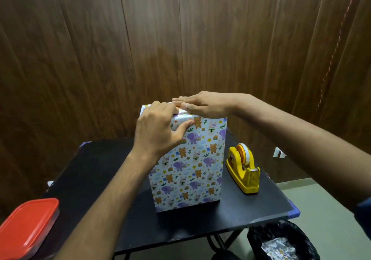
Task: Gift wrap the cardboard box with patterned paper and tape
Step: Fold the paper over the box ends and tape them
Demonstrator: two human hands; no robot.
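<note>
The box (190, 169) stands upright on the black table (104, 169), covered in white paper printed with bears, elephants and rabbits. My right hand (202, 105) lies flat across the box's top, fingers straight and pointing left, pressing the paper down. My left hand (158, 127) is at the top left corner, fingers curled over the top edge and thumb stretched along the front face, pinching the paper fold there. The top face itself is mostly hidden under both hands.
A yellow tape dispenser (244, 169) with a white roll stands on the table just right of the box. A red-lidded container (26, 227) sits at the lower left. A black-lined waste bin (281, 243) with paper scraps is below the table's right side. A wood-panelled wall rises behind.
</note>
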